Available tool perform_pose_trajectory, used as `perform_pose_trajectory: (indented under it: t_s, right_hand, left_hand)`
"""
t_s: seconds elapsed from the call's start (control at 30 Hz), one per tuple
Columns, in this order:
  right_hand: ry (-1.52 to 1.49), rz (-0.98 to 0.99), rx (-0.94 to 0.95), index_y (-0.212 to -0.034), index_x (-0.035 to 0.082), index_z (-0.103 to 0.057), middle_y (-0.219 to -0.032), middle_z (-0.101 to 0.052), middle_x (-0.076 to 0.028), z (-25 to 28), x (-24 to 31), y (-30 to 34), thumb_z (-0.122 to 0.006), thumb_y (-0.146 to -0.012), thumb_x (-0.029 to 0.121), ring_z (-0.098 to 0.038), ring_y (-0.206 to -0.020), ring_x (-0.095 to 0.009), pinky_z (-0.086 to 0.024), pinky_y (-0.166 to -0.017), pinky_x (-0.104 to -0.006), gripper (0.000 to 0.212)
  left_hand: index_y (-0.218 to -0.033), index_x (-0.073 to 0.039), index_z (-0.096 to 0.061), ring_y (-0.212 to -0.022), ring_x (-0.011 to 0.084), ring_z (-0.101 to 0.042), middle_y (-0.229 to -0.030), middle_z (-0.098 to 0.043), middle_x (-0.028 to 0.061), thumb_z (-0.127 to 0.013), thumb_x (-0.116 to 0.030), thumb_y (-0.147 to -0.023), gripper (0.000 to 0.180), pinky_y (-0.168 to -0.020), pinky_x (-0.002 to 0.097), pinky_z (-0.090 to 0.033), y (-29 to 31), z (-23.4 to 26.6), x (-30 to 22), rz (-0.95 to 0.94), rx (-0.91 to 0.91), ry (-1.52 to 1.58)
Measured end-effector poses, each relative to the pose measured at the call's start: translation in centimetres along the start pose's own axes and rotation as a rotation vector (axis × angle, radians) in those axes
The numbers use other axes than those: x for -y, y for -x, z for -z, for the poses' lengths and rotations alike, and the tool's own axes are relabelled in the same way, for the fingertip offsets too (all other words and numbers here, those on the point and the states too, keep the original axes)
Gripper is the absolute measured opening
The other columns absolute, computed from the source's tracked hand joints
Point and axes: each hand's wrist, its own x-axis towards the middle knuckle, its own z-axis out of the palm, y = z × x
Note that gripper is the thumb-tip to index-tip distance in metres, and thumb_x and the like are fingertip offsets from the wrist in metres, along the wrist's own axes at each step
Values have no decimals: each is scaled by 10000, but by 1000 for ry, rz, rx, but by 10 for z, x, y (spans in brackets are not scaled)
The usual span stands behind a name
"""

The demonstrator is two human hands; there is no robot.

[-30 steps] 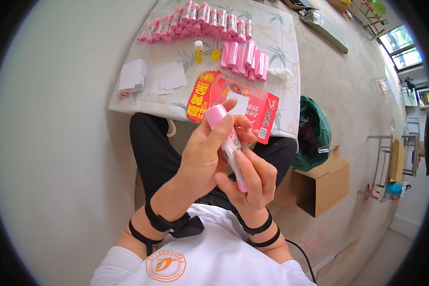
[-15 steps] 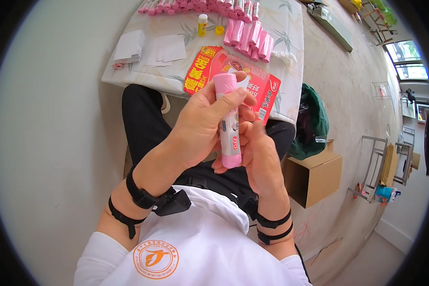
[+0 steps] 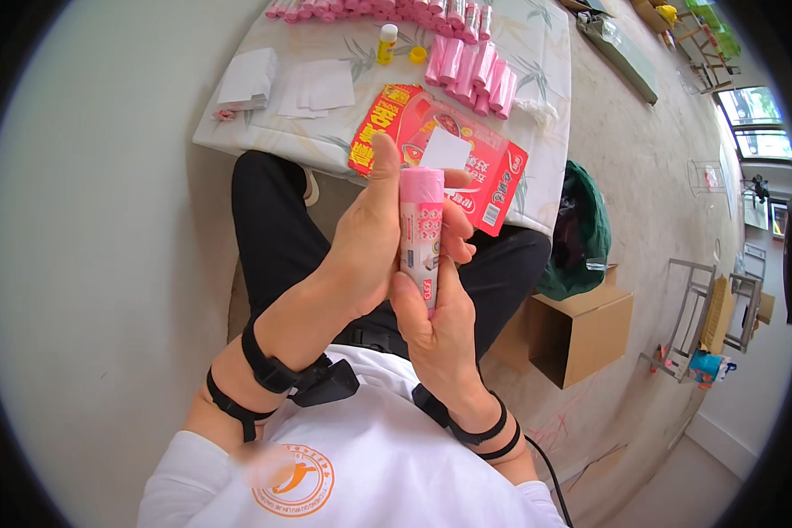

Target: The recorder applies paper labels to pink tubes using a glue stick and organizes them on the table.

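Note:
Above my lap I hold a roll of pink plastic bags [image 3: 422, 187] nearly upright, wrapped in a white and pink printed label [image 3: 424, 238]. My left hand [image 3: 374, 229] cradles it; the fingers curl behind it to the right side, while the thumb stands up off the roll. Lower down, my right hand [image 3: 440, 308] grips the bottom end with the thumb on the left side and fingers around the right. Just beyond, a white paper slip [image 3: 446, 148] lies on a red printed cardboard sheet [image 3: 392, 145] at the table's near edge.
On the cloth-covered table [image 3: 326, 53] are a folded paper stack [image 3: 248, 77], loose slips [image 3: 317, 88], a glue stick [image 3: 386, 44], its yellow cap [image 3: 418, 55] and piled pink rolls [image 3: 473, 72]. A green bag [image 3: 590, 229] and cardboard box [image 3: 590, 339] stand right.
My left thumb has lifted off the roll, and my right hand has moved left to grip its lower end. The label's pink pattern now shows, as does the paper slip behind.

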Motion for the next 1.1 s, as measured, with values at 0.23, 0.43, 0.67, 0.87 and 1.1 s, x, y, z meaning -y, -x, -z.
perform_pose_trajectory:
  t_s: [0.23, 0.43, 0.67, 0.87, 1.1]
  right_hand:
    - [-110, -80, 33, -1192, -53, -430, -838, -613, -116, -1, 5, 2, -562, -915, 127, -601, -707, -165, -477, -639, -286, 356]
    - [-122, -20, 53, -1359, -14, -330, -774, -501, 12, -5, -5, -1, -480, -956, 114, -440, -584, -15, -340, -468, -165, 449]
    - [-734, -346, 321, -1085, 21, -464, -672, -449, -21, 16, 15, -6, -453, -988, 246, -317, -466, -49, -256, -401, -197, 245]
    - [-877, -379, 421, -1065, 2, -479, -620, -432, -32, 16, 16, -17, -440, -991, 346, -280, -415, -49, -259, -381, -213, 354]
    - [-856, -373, 590, -1168, -66, -464, -888, -626, -264, 17, -20, -42, -162, -821, 806, -600, -524, -229, -496, -450, -289, 985]
  left_hand:
    - [-1275, 31, -404, -658, 81, -567, -786, -545, 23, -552, -332, -948, 510, -707, 269, -530, 9, -10, 8, -215, -51, -240]
    - [-1221, 19, -434, -662, 76, -556, -754, -519, 20, -500, -396, -963, 493, -670, 257, -520, 5, 1, 13, -213, -9, -115]
    - [-1221, 6, -467, -908, 169, -593, -1023, -577, 109, -283, -554, -977, 638, -807, 321, -504, 13, 14, -8, 18, 71, 11]
    - [-1305, -6, -427, -1077, 224, -564, -1252, -533, 161, -465, -353, -978, 479, -918, 369, -475, 22, 13, -9, -33, 18, 38]
    - [-1292, -15, -459, -1005, 178, -588, -1060, -588, 101, -561, -247, -945, 430, -888, 333, -499, 6, 31, 6, -2, -98, 105]
